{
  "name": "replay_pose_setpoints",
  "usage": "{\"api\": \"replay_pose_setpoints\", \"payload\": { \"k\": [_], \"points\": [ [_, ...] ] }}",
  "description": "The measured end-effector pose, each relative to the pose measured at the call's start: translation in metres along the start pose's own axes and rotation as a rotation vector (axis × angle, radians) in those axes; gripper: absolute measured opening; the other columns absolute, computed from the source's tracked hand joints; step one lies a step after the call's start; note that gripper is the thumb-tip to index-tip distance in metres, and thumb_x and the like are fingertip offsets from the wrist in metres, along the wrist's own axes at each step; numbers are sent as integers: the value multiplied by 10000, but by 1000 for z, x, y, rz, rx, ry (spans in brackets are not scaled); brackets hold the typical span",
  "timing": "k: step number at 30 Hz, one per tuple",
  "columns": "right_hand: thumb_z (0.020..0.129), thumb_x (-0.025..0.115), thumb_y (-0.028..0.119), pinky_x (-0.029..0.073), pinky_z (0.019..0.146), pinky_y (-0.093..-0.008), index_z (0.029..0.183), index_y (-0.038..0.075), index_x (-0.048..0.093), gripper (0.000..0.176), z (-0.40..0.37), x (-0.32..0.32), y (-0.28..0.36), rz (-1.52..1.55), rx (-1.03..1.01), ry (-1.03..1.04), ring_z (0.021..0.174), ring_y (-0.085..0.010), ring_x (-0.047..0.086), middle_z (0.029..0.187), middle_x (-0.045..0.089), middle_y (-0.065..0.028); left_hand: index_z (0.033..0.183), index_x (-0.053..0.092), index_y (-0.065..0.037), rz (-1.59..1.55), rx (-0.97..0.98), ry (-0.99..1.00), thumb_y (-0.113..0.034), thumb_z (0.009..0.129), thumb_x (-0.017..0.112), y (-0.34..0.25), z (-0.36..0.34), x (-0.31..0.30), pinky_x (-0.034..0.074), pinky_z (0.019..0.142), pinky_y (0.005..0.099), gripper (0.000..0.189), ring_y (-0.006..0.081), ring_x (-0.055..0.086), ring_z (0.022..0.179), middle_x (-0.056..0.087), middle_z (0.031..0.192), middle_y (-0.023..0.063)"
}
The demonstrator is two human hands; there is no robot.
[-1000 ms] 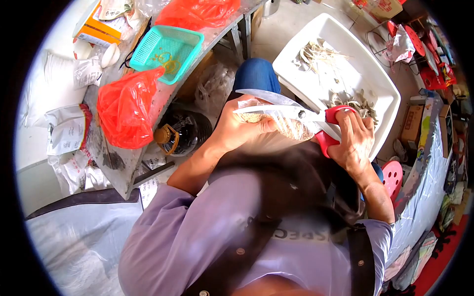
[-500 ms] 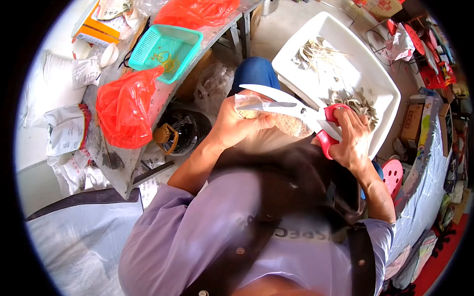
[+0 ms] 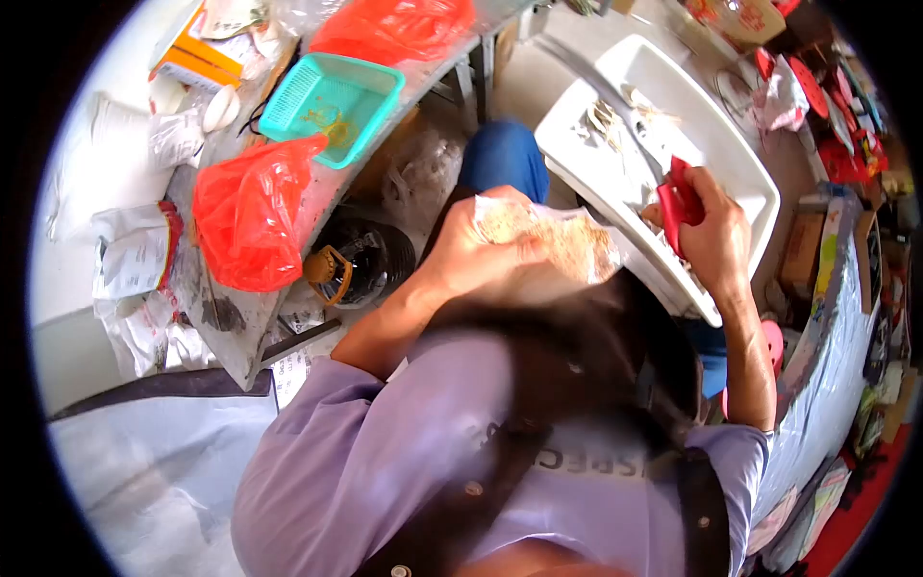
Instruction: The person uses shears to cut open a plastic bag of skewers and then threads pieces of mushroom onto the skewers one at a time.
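My left hand (image 3: 476, 252) is closed on a clear plastic bag (image 3: 572, 245) of light brown granular stuff, held in front of my body. The bag's top edge faces up and to the right. My right hand (image 3: 713, 231) is wrapped round the red handles of scissors (image 3: 630, 115), whose long blades point up and left over the white tub (image 3: 760, 183), clear of the bag. The blades are blurred and look closed together. Pale, thin dried pieces (image 3: 604, 125) lie inside the tub.
On the bench (image 3: 216, 313) at the left are a turquoise basket (image 3: 361, 88), a red plastic bag (image 3: 252, 216) and another red bag (image 3: 394, 29). A dark bottle (image 3: 370, 260) with an orange cap stands below. Cartons (image 3: 801, 252) are at the right.
The scissors have left the bag and swung up over the tub, their blades coming from open to together. My right hand has moved slightly right; my left hand still holds the bag.
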State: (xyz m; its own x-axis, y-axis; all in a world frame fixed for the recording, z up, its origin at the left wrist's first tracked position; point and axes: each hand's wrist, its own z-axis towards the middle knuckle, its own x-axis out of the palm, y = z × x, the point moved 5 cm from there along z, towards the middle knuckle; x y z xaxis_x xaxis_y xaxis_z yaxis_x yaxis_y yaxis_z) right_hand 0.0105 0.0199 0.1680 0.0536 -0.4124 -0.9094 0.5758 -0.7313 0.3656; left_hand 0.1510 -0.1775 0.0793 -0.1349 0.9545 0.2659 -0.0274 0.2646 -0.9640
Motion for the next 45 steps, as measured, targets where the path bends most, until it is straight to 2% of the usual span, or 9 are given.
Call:
{"api": "replay_pose_setpoints", "payload": {
  "k": [3, 5, 7, 11, 15, 21, 27, 31, 45],
  "points": [
    [678, 822, 338, 502, 749, -366, 1033, 64, 609, 497, 27, 24, 5, 36, 48, 213, 864, -302, 665, 935, 685, -128, 938, 624, -23, 73, -58, 7, -73, 770, 763, -4, -10, -4, 486, 751, 248, 223, 61, 583, 826, 643, 867, -6],
    [659, 850, 266, 497, 758, -327, 1054, 38, 590, 524, 46, 48, 18, 265, -59, 280, 849, -243, 661, 909, 685, -141, 968, 627, 6, 264, 145, 106, -84, 762, 779, -20, -17, -8, 494, 788, 262, 271, 109, 618, 893, 677, 948, 61],
    [660, 851, 242, 492, 723, -316, 1039, 27, 599, 503, 70, 72, 39, 253, -95, 382, 782, -195, 633, 854, 672, -113, 995, 623, 9, 235, 123, 139, -101, 768, 779, -21, -26, -9, 487, 809, 267, 296, 118, 622, 912, 681, 973, 74],
    [673, 824, 351, 500, 760, -350, 1043, 43, 614, 525, 104, 92, 95, 312, -186, 427, 850, -256, 668, 897, 683, -145, 1038, 614, 7, 198, 158, 98, -95, 784, 761, -31, -34, -15, 483, 840, 273, 311, 106, 606, 934, 667, 989, 49],
    [657, 837, 327, 511, 765, -356, 1109, 30, 584, 598, 98, 70, 108, 329, -366, 285, 854, -274, 672, 942, 688, -134, 1072, 598, -3, -122, -59, -113, -70, 767, 761, -12, -37, -40, 473, 856, 273, 352, 102, 601, 929, 655, 997, 40],
    [578, 858, 263, 396, 779, -345, 1030, 25, 568, 587, 47, 5, 60, -143, -590, 78, 896, -259, 617, 969, 641, -102, 1083, 601, -22, -86, 109, -105, -73, 753, 782, -8, -26, -55, 473, 829, 249, 379, 66, 583, 915, 652, 985, 14],
    [528, 831, 159, 398, 739, -371, 1008, 34, 557, 567, 2, -26, 21, -251, -518, 14, 852, -283, 603, 895, 607, -89, 1120, 577, 14, -88, 50, -59, -167, 728, 818, -4, -16, -48, 463, 868, 268, 494, 110, 592, 967, 644, 1050, 64],
    [530, 830, 170, 400, 741, -378, 1011, 45, 552, 570, -8, -29, 21, -289, -538, 9, 846, -290, 602, 895, 607, -90, 1100, 592, -16, -26, 59, -81, -110, 739, 809, -7, -15, -45, 472, 829, 254, 432, 72, 585, 918, 655, 994, 12],
    [519, 780, 128, 366, 693, -369, 989, 40, 564, 525, -16, 0, 36, -148, -539, 7, 809, -268, 584, 908, 604, -76, 1095, 585, -9, -38, 46, -67, -113, 725, 819, -6, -17, -33, 484, 818, 269, 451, 86, 592, 910, 654, 965, 21]
  ]
}}
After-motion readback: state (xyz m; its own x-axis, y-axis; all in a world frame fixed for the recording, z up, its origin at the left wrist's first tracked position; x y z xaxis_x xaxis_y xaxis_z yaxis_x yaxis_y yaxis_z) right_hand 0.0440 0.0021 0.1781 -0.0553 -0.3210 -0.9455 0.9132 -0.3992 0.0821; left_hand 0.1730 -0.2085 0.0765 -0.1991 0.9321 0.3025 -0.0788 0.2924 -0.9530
